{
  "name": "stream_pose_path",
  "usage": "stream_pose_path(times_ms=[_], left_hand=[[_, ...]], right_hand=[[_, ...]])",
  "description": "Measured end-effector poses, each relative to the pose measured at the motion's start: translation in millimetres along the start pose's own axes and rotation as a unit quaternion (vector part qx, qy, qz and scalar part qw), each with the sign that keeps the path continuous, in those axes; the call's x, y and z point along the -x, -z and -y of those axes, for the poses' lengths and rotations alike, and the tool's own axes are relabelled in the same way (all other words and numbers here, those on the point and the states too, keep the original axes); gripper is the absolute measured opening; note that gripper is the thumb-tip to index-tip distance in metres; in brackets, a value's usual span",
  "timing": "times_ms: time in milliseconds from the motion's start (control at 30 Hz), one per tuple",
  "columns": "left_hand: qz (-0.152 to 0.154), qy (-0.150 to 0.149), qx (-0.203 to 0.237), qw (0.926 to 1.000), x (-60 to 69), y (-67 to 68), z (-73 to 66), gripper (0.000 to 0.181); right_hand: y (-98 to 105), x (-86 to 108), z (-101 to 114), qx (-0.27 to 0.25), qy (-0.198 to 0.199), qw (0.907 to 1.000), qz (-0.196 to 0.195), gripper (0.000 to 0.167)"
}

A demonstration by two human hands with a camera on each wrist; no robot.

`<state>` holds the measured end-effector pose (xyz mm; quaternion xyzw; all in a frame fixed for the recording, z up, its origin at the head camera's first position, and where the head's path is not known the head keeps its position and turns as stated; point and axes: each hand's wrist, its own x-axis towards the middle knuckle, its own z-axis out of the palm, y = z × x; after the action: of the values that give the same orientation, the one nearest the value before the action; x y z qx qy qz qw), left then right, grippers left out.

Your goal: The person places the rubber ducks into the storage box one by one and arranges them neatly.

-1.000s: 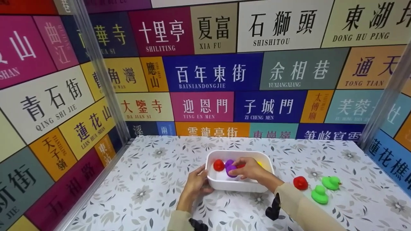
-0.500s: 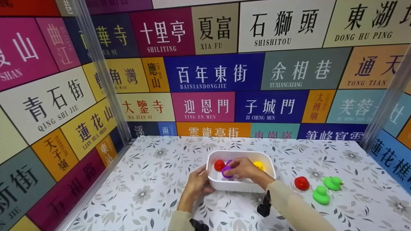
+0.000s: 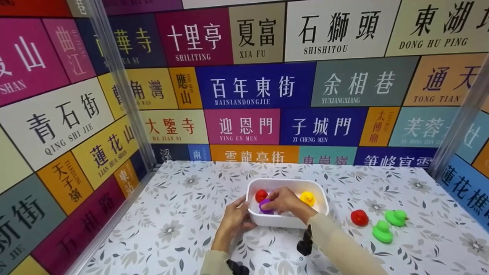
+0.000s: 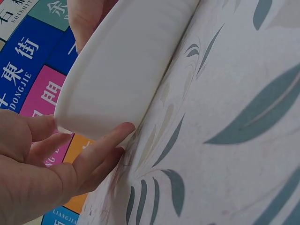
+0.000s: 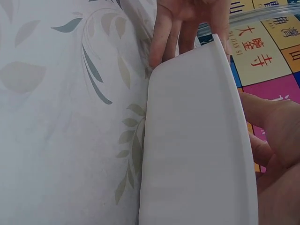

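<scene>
A white plastic tub [image 3: 277,220] stands on the table. My left hand [image 3: 233,217] holds its left end; in the left wrist view the thumb side of that hand [image 4: 56,173] is at the rim and other fingers touch the wall low down. Inside the tub, my right hand [image 3: 286,200] pinches a purple rubber duck [image 3: 266,206], partly covered by the fingers. A red toy [image 3: 261,196] lies just behind it, and a yellow rubber duck [image 3: 307,199] sits at the right end. The tub's wall hides the purple duck in the right wrist view.
Right of the tub, two green rubber ducks [image 3: 382,232] and a red rubber duck [image 3: 359,217] lie on the leaf-patterned tablecloth [image 3: 172,198]. Walls of colourful sign panels [image 3: 252,86] rise behind and at the sides, with clear posts [image 3: 130,95] at the corners.
My right hand has shifted left inside the tub with the purple duck, uncovering the yellow duck. The left hand stays at the tub's left end.
</scene>
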<state>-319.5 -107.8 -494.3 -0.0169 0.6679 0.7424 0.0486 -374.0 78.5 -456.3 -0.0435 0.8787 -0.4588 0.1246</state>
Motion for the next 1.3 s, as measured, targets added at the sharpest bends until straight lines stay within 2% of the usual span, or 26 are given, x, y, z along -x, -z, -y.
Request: stream_pose_path(times_ms=[200,533,833,1067,1300], left_hand=[[0.001,-0.001,-0.001,1.0000,0.2,0.5,0.2,0.050],[-0.002,-0.004,-0.018,0.9998,-0.5,0.2,-1.1,0.050],[-0.009,0.002,-0.028,0.9996,-1.4,0.4,0.4,0.049],[-0.011,0.002,-0.026,0.9996,-1.4,-1.0,-0.3,0.050],[-0.005,0.000,-0.014,0.9999,-1.0,-0.3,0.1,0.050]], right_hand=[[-5.5,-2.5,0.3,0.023,-0.012,0.9997,-0.001,0.030],[-13.3,-3.9,-0.3,0.034,0.016,0.9992,-0.012,0.027],[-19.7,-6.7,3.6,0.048,-0.011,0.9986,-0.017,0.021],[-20.5,-4.9,3.4,0.064,0.018,0.9977,-0.011,0.020],[-10.0,2.7,3.5,0.060,0.036,0.9975,-0.013,0.025]])
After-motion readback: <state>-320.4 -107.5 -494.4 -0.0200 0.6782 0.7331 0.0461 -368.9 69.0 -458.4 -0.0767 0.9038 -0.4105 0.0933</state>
